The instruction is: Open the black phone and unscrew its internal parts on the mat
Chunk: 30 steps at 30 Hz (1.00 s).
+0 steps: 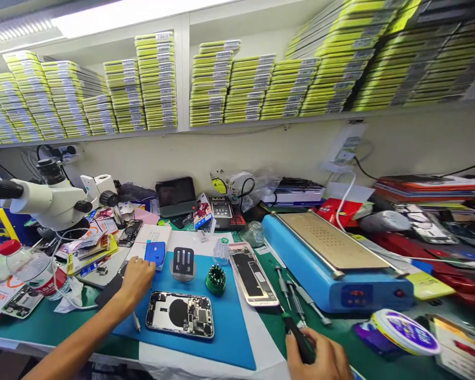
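My left hand (136, 279) rests on the blue mat (229, 327), fingers curled at the lower edge of a small blue block (155, 253). Just to its right lies an opened phone body (180, 314) with its insides showing. My right hand (320, 359) at the bottom edge grips a dark-handled screwdriver (298, 338), tip pointing up toward a detached phone screen frame (253, 274). A green round screw holder (216, 279) and a grey phone stand (182, 264) sit between the two phone parts.
A blue heating plate machine (336, 264) stands on the right, with loose tools (296, 298) beside it. A white microscope (51, 200) and a plastic bottle (31, 269) are on the left. A tape roll (406, 332) lies at lower right. Shelves of yellow-green boxes (221, 84) run above.
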Each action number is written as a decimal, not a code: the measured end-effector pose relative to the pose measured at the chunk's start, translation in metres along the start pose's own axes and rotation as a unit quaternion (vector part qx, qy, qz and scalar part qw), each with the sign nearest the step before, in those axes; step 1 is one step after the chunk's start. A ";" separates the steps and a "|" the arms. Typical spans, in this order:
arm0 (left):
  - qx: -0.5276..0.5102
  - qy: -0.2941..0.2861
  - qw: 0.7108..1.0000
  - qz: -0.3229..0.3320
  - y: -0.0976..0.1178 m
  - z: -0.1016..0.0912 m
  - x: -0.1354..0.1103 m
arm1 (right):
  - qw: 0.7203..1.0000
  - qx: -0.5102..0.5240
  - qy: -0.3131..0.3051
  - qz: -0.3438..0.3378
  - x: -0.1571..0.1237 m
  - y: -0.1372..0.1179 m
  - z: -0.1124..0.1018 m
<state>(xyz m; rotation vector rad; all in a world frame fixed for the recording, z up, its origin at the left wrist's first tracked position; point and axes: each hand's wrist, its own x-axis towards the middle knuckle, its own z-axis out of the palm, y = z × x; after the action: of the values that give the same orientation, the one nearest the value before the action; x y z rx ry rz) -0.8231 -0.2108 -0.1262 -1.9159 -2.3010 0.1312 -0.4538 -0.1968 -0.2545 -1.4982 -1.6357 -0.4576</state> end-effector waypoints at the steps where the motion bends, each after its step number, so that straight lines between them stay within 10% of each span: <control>1: 0.004 0.008 1.000 0.008 -0.008 -0.010 -0.005 | 1.000 -0.005 0.006 -0.004 0.001 0.000 0.000; 8: 0.007 0.132 0.991 -0.015 -0.034 -0.059 0.036 | 0.999 0.013 0.004 0.033 0.001 -0.004 0.002; 15: -0.033 0.010 0.999 0.027 0.020 -0.010 0.129 | 0.998 0.018 0.001 0.060 -0.001 -0.005 0.004; 22: 0.001 -0.106 0.984 -0.147 -0.007 0.018 0.130 | 0.995 0.046 0.011 0.087 -0.001 -0.006 0.007; 30: -0.009 -0.138 0.973 -0.184 0.002 0.020 0.137 | 0.984 0.135 0.110 0.036 -0.007 -0.003 0.000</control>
<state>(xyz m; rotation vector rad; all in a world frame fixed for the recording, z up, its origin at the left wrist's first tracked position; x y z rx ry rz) -0.8491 -0.0754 -0.1389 -1.5225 -2.8014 0.3558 -0.4569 -0.2014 -0.2594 -1.2525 -1.4041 -0.3330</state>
